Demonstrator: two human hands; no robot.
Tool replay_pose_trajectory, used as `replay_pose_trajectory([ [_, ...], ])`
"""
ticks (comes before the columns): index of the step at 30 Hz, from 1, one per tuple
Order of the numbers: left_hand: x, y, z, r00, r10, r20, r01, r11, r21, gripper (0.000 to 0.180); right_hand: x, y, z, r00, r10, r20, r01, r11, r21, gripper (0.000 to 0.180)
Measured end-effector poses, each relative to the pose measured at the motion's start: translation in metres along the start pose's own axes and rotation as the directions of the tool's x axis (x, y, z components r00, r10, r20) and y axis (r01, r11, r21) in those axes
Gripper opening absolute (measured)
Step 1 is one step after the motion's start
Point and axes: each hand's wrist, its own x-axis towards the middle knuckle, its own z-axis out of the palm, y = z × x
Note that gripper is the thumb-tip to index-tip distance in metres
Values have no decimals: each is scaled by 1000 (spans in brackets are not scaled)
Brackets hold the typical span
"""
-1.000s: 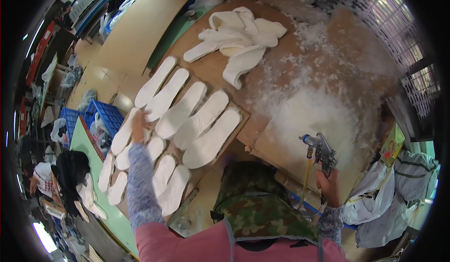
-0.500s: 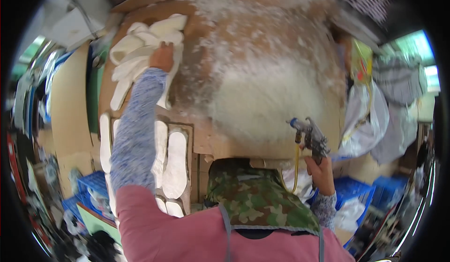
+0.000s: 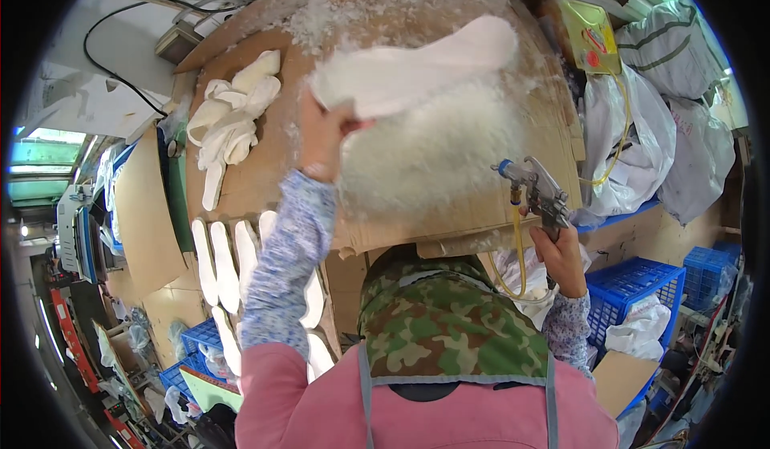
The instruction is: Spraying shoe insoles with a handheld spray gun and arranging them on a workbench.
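Gripped at one end by my left hand, a white shoe insole hangs over the far part of the cardboard-covered table, slightly blurred. Below it on the cardboard lies a broad pale patch of fluffy residue. On the right, my right hand is wrapped round the handle of a metal spray gun, whose blue nozzle points left; a yellow hose runs down from it. A loose heap of white insoles sits at the far left. Several more insoles lie in rows nearer me, partly behind my left arm.
A yellow can stands at the table's right, with white plastic sacks beside it. Blue crates stand at the lower right. A black cable curves along the far left.
My left hand has left the heap and moved right, now carrying an insole. The heap looks smaller. My right hand still holds the spray gun, slightly higher in view.
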Motion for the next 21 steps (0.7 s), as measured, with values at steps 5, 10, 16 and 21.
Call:
replay_pose_trajectory([
  [5,-70,-129,-5,962,-143,-233,124,988,-96,65,-2,-9,11,992,63,112,-45,986,-158,33],
  [10,-133,-169,-28,920,10,-391,189,863,469,55,8,-10,32,970,-17,243,74,971,-225,32],
  [16,-119,-151,-12,941,255,-221,21,607,794,43,26,-30,65,923,-43,383,201,901,-383,36],
  [21,-98,-179,-14,945,69,-319,159,756,635,46,31,-23,90,882,-96,462,235,939,-252,38],
])
